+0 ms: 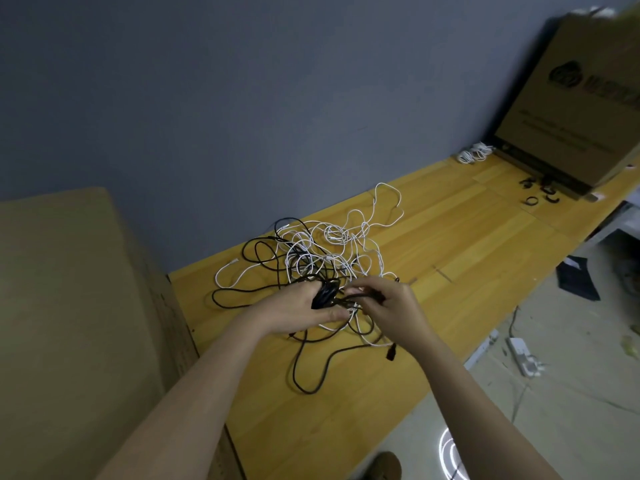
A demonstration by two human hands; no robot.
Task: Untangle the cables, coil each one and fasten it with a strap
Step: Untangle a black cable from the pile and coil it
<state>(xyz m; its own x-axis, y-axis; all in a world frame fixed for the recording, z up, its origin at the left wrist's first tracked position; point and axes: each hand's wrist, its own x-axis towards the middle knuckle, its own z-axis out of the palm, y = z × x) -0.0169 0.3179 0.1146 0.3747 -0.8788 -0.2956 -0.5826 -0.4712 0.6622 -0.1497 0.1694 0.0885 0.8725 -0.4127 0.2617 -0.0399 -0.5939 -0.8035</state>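
Note:
A tangle of white cables (332,247) and black cables (263,258) lies on the wooden tabletop (450,237). My left hand (301,311) grips a bundle of black cable loops (325,294) just above the table. My right hand (391,306) pinches a strand of the same black cable beside it. One black loop (304,375) trails toward the near table edge, and a black plug (390,351) hangs below my right wrist. Several black straps (540,194) lie at the far right. A coiled white cable (472,154) rests near the wall.
A large cardboard box (79,323) stands at the left against the table. Another cardboard box (581,98) sits at the far right end of the table. A white power strip (523,355) lies on the floor at the right.

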